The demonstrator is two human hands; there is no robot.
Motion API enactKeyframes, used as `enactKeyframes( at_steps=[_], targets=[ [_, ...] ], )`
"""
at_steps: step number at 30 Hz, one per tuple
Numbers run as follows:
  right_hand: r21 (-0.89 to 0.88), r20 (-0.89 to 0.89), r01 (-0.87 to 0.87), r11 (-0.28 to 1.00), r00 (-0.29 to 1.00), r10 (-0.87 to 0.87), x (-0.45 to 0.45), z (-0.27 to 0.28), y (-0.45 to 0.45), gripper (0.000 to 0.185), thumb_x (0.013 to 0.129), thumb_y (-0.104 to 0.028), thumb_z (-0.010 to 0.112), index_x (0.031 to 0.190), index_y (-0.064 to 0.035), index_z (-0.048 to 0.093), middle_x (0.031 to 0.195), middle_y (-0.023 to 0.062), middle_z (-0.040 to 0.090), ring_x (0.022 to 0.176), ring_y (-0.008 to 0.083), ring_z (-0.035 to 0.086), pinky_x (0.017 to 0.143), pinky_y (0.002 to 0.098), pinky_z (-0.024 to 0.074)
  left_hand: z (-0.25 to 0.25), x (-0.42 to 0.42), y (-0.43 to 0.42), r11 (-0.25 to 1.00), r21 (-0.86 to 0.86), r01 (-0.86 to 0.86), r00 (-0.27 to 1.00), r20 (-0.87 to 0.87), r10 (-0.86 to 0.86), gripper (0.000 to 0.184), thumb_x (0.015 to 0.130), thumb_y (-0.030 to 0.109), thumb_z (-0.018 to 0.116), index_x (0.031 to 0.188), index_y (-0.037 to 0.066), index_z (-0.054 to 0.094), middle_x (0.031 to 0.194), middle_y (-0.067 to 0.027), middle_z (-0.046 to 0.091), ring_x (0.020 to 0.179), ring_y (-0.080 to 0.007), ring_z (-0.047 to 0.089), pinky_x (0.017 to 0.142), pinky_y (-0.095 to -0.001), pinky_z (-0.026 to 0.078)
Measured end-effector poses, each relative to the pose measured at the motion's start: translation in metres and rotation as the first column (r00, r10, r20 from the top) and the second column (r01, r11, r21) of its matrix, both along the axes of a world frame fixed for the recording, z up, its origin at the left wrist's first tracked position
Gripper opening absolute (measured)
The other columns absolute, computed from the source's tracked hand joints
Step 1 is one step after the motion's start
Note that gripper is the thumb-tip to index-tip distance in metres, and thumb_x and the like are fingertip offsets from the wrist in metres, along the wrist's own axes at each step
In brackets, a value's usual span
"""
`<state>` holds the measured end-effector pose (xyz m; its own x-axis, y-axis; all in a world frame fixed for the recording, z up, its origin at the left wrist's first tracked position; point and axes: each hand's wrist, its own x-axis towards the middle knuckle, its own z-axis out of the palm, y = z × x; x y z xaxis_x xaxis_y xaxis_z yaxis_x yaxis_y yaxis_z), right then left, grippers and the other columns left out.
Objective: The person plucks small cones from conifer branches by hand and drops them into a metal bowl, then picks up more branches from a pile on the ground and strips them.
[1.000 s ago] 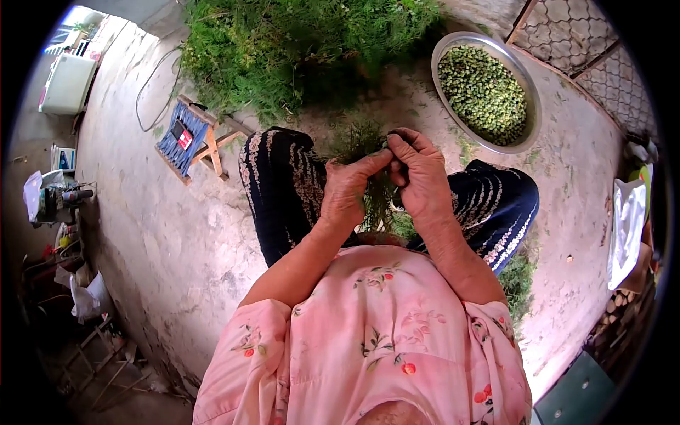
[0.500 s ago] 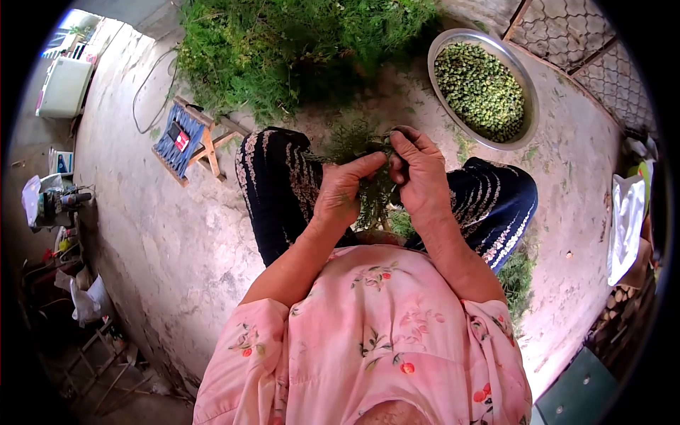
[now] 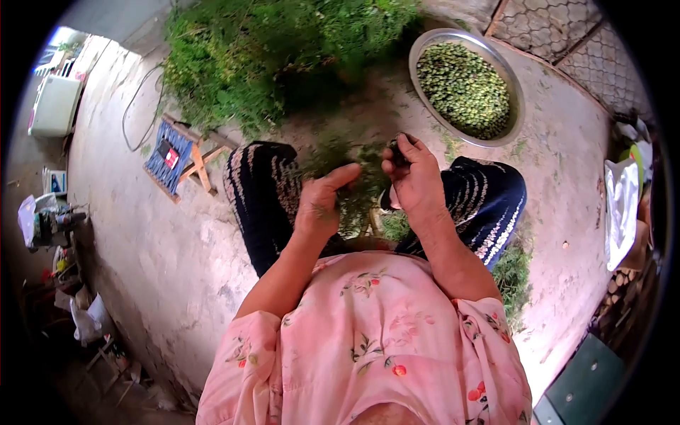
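Note:
My left hand (image 3: pixel 322 202) is closed on a feathery green plant sprig (image 3: pixel 365 180), with the thumb pressed over its stems. The leaves fan out between my knees and are blurred in part. Just to the right, my right hand (image 3: pixel 418 177) has its fingers curled up around something small and dark, too shaded to name. The two hands are apart. Past my right knee stands a wide metal basin (image 3: pixel 518 106) holding many small round green pods (image 3: pixel 464 88). A large heap of the same feathery green plants (image 3: pixel 234 67) lies on the floor ahead.
A low folding stool (image 3: pixel 168 152) with a blue woven seat stands at the left, a small red and black item on it. A cable (image 3: pixel 127 120) lies behind it. Loose greens (image 3: pixel 511 280) lie beside my right leg. Wire mesh (image 3: pixel 542 32) borders the far right.
My hands have drawn apart: the left moved left with the sprig, and the right came away from it with its fingers curled. The view has shifted slightly.

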<state>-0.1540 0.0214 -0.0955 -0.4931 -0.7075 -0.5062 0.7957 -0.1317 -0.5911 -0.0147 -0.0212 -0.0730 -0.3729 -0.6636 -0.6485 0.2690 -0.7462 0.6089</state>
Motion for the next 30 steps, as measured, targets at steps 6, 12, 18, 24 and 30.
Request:
enactKeyframes(
  at_steps=[6,12,18,24,30],
  targets=[
    [-0.127,0.121,0.189,0.974,0.977,-0.174,-0.102,-0.038,-0.003,0.015,0.083,0.0,0.042,0.095,0.0089,0.04,0.09,0.0223,0.051,0.075,0.0302,0.054,0.063,0.0347,0.0502,-0.004,0.009,-0.001,1.0,0.024,0.011,1.0,0.029,-0.012,0.019,0.074,0.008,0.065,0.091,0.0,0.062,0.087,-0.0065,0.061,0.079,-0.0164,0.058,0.067,-0.0281,0.048],
    [-0.281,-0.25,0.225,0.933,0.922,-0.297,-0.215,-0.016,-0.014,0.034,0.09,-0.014,0.036,0.118,0.0058,0.033,0.119,0.0175,0.03,0.108,0.0342,0.037,0.094,0.0546,0.0334,-0.013,0.011,-0.001,0.988,-0.059,-0.143,0.99,-0.014,0.143,0.025,0.07,0.0,0.067,0.093,0.004,0.061,0.089,-0.0047,0.061,0.078,-0.0167,0.058,0.068,-0.028,0.048],
    [-0.261,-0.113,0.484,0.835,0.844,-0.524,-0.269,0.003,-0.014,0.031,0.091,-0.016,0.036,0.112,0.0062,0.037,0.111,0.0172,0.042,0.101,0.0331,0.044,0.092,0.0516,0.0364,-0.011,0.011,0.0,0.983,-0.035,-0.178,0.983,0.029,0.18,0.025,0.071,0.0,0.067,0.093,0.007,0.061,0.087,-0.0028,0.061,0.076,-0.0149,0.057,0.063,-0.025,0.045],
    [-0.275,-0.167,0.419,0.865,0.865,-0.473,-0.229,0.001,0.001,0.023,0.091,-0.008,0.036,0.108,0.0065,0.041,0.105,0.0173,0.047,0.089,0.0276,0.053,0.078,0.0398,0.0506,-0.027,0.016,-0.005,0.986,0.055,-0.16,0.985,0.076,0.155,0.018,0.074,0.009,0.067,0.091,0.011,0.063,0.085,0.0013,0.061,0.072,-0.011,0.053,0.059,-0.0209,0.036],
    [0.174,-0.217,0.245,0.954,0.954,-0.206,-0.136,0.003,0.017,0.026,0.085,-0.032,0.054,0.078,-0.008,0.047,0.066,0.004,0.047,0.05,0.0159,0.043,0.043,0.0265,0.0345,-0.03,0.02,-0.008,0.991,0.028,-0.128,0.989,-0.067,0.13,0.018,0.076,0.015,0.065,0.092,0.008,0.063,0.086,0.0006,0.061,0.075,-0.0111,0.053,0.06,-0.0233,0.036]
  ],
)
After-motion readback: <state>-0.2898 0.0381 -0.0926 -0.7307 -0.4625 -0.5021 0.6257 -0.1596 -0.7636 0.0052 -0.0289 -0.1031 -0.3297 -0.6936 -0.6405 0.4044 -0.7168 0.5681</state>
